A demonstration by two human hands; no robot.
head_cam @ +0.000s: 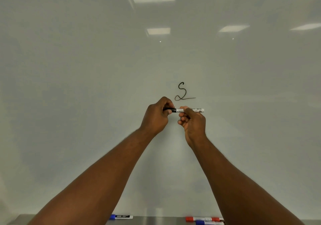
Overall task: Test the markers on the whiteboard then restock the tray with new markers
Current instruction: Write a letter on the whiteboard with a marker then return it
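Observation:
A white-barrelled black marker point(193, 110) lies level in front of the whiteboard point(86, 86). My right hand point(192, 122) pinches its barrel. My left hand point(157, 116) grips the black cap point(171, 110) at the marker's left end, where cap and barrel meet. Just above the hands a black squiggle point(182, 92) is drawn on the board. On the metal tray point(156, 221) at the bottom edge lie a blue-capped marker point(120, 216) on the left, and a red marker point(203, 219) and another blue marker point(208, 222) on the right.
The whiteboard fills nearly the whole view and reflects ceiling lights near its top. Both forearms cross the lower half of the picture and hide parts of the tray.

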